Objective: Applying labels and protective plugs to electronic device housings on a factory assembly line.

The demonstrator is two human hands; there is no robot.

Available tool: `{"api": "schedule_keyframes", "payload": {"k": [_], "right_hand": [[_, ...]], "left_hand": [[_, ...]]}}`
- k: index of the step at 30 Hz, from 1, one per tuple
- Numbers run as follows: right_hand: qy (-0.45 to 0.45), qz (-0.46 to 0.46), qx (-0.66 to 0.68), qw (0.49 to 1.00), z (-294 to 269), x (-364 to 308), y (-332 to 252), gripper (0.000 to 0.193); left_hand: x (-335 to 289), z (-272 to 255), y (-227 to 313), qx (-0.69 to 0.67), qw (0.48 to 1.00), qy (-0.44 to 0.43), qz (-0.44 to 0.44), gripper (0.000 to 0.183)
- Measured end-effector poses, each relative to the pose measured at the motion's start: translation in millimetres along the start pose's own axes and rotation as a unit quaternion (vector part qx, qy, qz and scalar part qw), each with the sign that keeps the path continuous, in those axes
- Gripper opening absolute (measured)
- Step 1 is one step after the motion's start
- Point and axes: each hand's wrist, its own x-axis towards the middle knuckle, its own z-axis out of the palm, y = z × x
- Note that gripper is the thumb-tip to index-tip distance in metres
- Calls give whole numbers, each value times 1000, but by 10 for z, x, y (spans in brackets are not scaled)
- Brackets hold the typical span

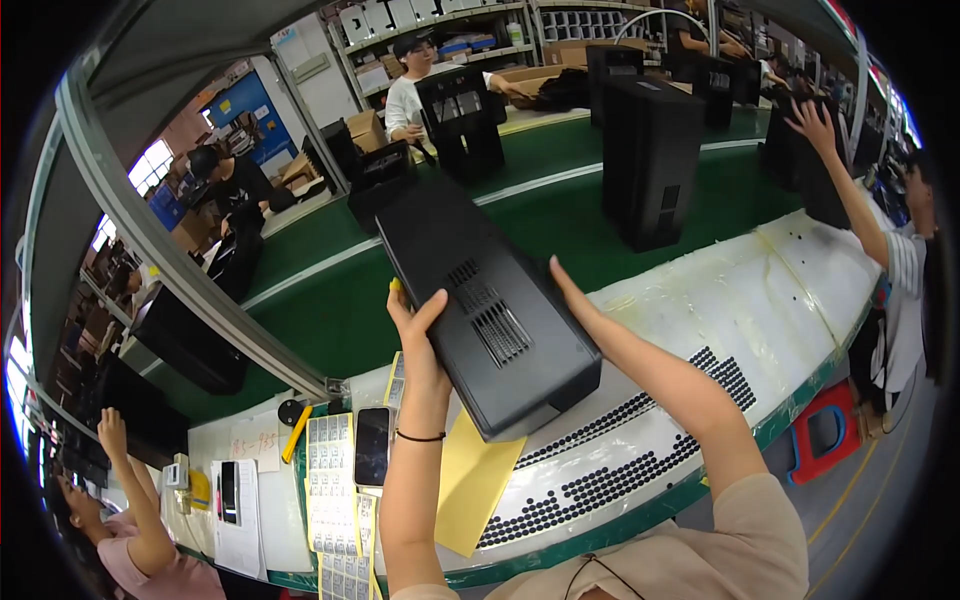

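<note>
A black computer case (455,250) with slotted vents on one face is tilted above the near edge of the bench. My left hand (417,330) grips its left edge, thumb on the vented face; something yellow covers one fingertip. Along the case's right side lies my right hand (578,300), fingers stretched and partly hidden behind the forearm's line, so the case is held between both hands. Below the case are a yellow sheet (470,485) and rows of small black round pads (610,470) on a backing sheet.
A green conveyor belt (540,180) runs behind, carrying another upright black case (650,160). On the bench lie a phone (374,445), label sheets (332,480) and a yellow cutter (296,434). A metal post (200,260) rises at left. Co-workers stand around; a red stool (825,435) is at right.
</note>
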Motion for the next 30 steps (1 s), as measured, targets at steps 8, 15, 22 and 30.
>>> {"api": "schedule_keyframes", "payload": {"k": [8, 15, 22, 30], "right_hand": [[-18, -199, 83, 976, 297, -261, -1181, 74], [29, -321, 6, 947, 332, -177, -1307, 68], [89, -420, -74, 900, 264, -179, -1428, 61], [152, -626, -188, 742, 757, -1401, -2246, 32]], "left_hand": [[-380, 895, 132, 223, 909, -183, 302, 113], [-575, 337, -935, 319, 734, -242, 549, 113], [-1123, 1110, 251, 331, 774, -187, 506, 89], [-976, 1041, 245, 277, 832, -130, 464, 71]]}}
